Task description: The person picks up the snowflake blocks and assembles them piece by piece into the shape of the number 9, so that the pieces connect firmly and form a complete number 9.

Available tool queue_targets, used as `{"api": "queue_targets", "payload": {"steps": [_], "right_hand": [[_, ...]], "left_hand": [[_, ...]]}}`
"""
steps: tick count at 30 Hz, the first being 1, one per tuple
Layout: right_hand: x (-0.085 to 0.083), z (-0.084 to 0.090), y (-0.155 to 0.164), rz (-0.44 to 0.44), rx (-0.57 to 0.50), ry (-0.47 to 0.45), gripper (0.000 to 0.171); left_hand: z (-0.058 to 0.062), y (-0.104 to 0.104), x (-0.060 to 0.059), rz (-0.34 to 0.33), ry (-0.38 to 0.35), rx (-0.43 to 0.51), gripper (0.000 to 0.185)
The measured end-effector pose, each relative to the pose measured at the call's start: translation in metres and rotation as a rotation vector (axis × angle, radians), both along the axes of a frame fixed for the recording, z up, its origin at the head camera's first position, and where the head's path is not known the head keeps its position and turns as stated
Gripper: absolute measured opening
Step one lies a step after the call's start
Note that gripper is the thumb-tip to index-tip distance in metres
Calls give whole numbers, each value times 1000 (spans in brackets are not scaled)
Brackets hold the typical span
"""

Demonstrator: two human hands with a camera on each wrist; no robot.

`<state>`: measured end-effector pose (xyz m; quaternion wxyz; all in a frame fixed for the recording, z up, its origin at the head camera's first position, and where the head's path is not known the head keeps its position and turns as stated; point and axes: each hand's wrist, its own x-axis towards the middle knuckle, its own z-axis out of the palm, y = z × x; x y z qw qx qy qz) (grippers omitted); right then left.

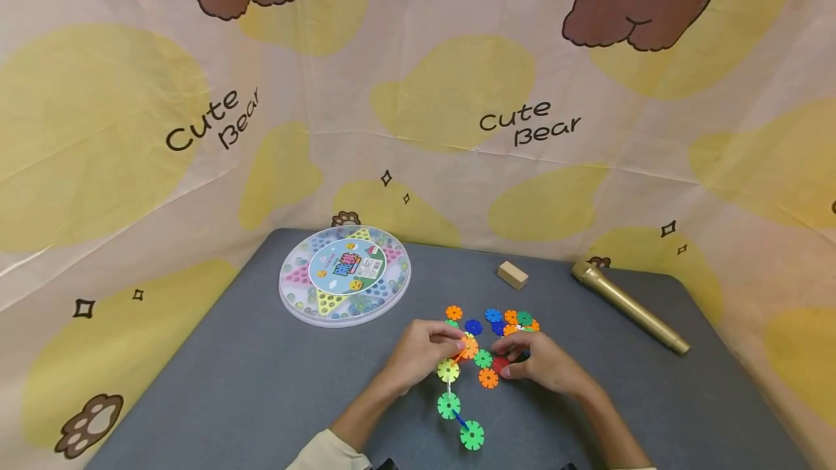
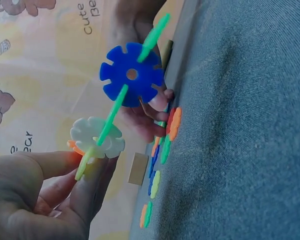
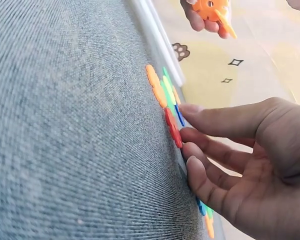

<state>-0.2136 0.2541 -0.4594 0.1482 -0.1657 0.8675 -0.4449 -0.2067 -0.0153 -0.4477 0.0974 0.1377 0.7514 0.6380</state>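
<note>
Just bare grey table (image 1: 261, 383) around both hands (image 1: 418, 354), loose discs (image 1: 509, 319) beyond.

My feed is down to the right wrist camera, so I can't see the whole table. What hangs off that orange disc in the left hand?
Observer: The left hand pinches the orange disc at one end of a chain: a yellow and two green discs joined by sticks.
Operator: Anything else on the table on that hand's side?
Observer: A round clear game box, lid on, lies farther back.
Operator: And on the other side?
Observer: A small wooden block and a gold tube lie beyond the loose discs.
</note>
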Motion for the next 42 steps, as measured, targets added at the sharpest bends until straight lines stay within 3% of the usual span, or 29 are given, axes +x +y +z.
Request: {"api": "queue_targets", "payload": {"steps": [13, 22, 29, 42], "right_hand": [[2, -7, -3, -6, 96, 89, 27], [1, -3, -1, -28, 102, 56, 21], [1, 3, -3, -22, -1, 12, 8], [9, 20, -8, -15, -158, 11, 20]], "left_hand": [[-2, 1, 1, -8, -16, 15, 18], [-2, 1, 0, -19, -51, 3, 15], [-1, 2, 0, -9, -63, -21, 14], [0, 2, 2, -23, -76, 9, 21]]}}
